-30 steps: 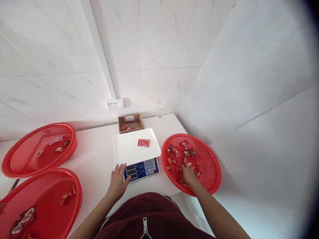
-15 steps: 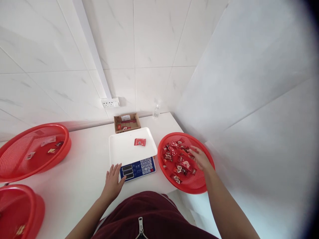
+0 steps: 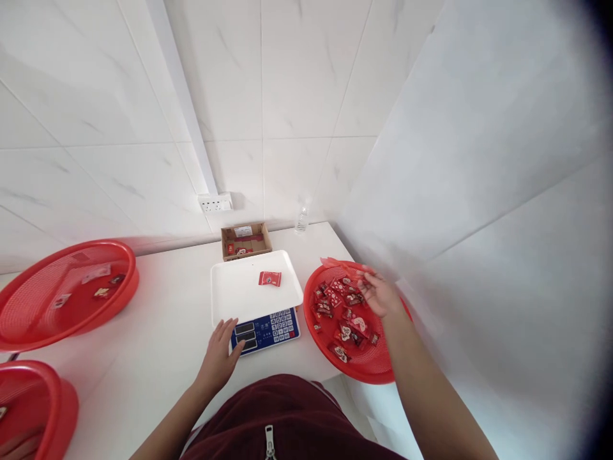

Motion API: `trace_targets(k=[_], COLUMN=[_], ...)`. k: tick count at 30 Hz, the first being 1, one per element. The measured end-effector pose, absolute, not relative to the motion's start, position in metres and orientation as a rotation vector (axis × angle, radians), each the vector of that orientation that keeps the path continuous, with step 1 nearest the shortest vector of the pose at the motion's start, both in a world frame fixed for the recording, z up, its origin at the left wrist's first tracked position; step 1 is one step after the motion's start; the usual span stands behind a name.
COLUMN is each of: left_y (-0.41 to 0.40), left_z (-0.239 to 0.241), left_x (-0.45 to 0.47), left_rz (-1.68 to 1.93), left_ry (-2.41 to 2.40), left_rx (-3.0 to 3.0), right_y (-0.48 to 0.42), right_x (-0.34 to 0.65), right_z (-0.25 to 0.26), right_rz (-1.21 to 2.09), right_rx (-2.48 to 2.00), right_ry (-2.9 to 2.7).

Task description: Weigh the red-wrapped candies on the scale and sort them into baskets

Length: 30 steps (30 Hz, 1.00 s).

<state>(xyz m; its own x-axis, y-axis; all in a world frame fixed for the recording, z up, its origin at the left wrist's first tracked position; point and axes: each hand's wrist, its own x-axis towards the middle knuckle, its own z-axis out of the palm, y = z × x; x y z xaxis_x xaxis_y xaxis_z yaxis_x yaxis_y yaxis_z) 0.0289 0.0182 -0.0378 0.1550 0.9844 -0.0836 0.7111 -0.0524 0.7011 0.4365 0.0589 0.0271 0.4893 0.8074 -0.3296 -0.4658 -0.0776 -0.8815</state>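
My right hand (image 3: 380, 297) is closed in a pinch on a piece of thin red plastic film (image 3: 338, 263), which stretches left over the far rim of a round red basket (image 3: 311, 275). Several red-wrapped candies (image 3: 359, 324) lie in that basket below the hand. My left hand (image 3: 220, 358) is open, its fingers stretched out at the left front corner of a digital scale (image 3: 265, 332) with a blue keypad panel. On the scale's white tray (image 3: 234, 291) lies a single red packet (image 3: 270, 278).
Behind the scale stands a small cardboard box (image 3: 246, 241) with red packets inside. A clear plastic bottle (image 3: 302, 219) is near the wall. Two more red baskets, one farther back (image 3: 129, 281) and one nearer (image 3: 64, 409), stand at the left. A socket strip (image 3: 215, 202) is on the wall.
My right hand has lifted the red plastic film from among the candies and moved it up toward the basket's far rim. My left hand stays by the scale.
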Motion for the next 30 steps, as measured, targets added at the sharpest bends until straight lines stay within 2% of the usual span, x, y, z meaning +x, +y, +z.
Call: trace_targets(k=[5,8,11,16,20,24,30], left_y=[0.023,0.032,0.043,0.043,0.033,0.03,0.028], left_z=[0.016,0.038,0.048,0.051,0.048,0.052,0.063], left_x=[0.072,0.094,0.098,0.093,0.098,0.101,0.095], left_rz=[0.54,0.732,0.951,0.942,0.727,0.563,0.469], left_ry=[1.198,0.981,0.86,0.909,1.094,1.167,0.938], left_rx=[1.191,0.79,0.561,0.562,0.848,1.12,1.17], right_y=[0.049,0.035,0.023,0.016,0.013,0.012,0.018], right_x=[0.33,0.278,0.255,0.255,0.255,0.252,0.256], right_z=[0.028,0.028,0.025,0.026,0.043,0.052,0.047], right_rz=[1.541,1.801,1.88,1.684,1.288,0.976,0.912], right_rx=[-1.087,-1.048,-1.071,-1.174,-1.3,-1.199,-1.442], right_ry=[-0.476,-0.607,-0.701,-0.875,-1.457,-1.918,-1.997])
